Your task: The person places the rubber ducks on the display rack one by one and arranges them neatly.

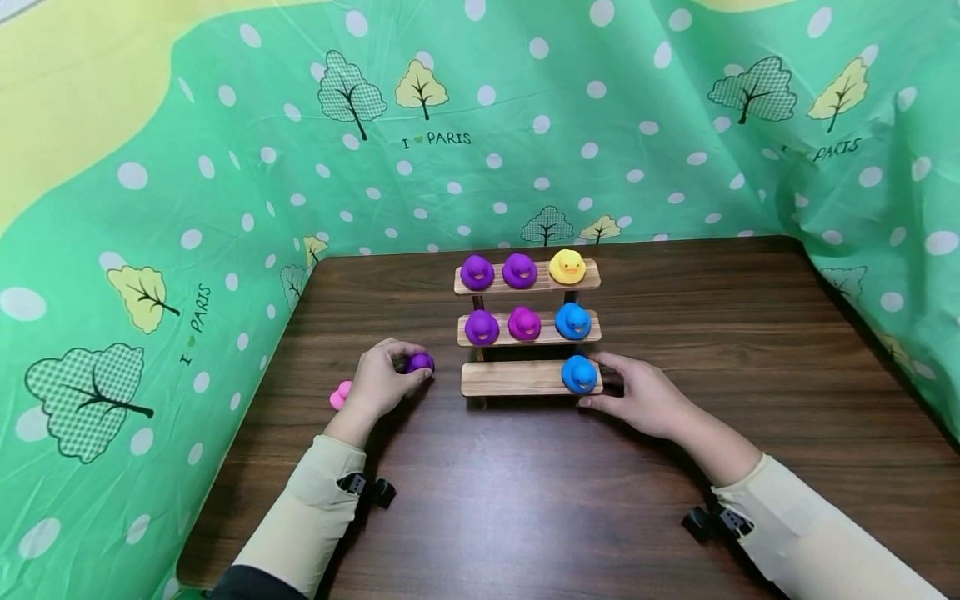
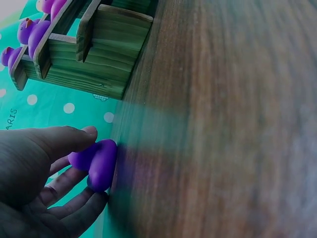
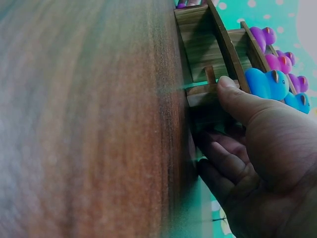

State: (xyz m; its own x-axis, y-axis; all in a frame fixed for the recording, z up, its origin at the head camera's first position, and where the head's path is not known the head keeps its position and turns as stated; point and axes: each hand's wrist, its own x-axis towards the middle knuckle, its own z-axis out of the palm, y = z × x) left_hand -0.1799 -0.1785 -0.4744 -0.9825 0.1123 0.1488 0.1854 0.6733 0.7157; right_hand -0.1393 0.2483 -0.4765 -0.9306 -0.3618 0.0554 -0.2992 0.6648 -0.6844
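My left hand [image 1: 380,377] has its thumb and fingers around a purple rubber duck [image 1: 421,362] on the table, left of a three-tier wooden stand [image 1: 510,380]. In the left wrist view the thumb lies on one side of that duck [image 2: 102,166], fingers on the other. With thumb at the front edge and fingers behind, my right hand [image 1: 647,398] grips the stand's right end. A blue duck [image 1: 580,374] sits on the bottom shelf beside it. The middle shelf bears a purple [image 1: 482,327], a magenta [image 1: 524,323] and a blue duck [image 1: 573,321].
Two purple ducks [image 1: 519,271] and a yellow duck [image 1: 567,267] stand on the top shelf. A pink duck [image 1: 341,395] lies left of my left hand, partly hidden by it. Green patterned cloth [image 1: 540,158] hangs behind the dark wooden table [image 1: 525,500].
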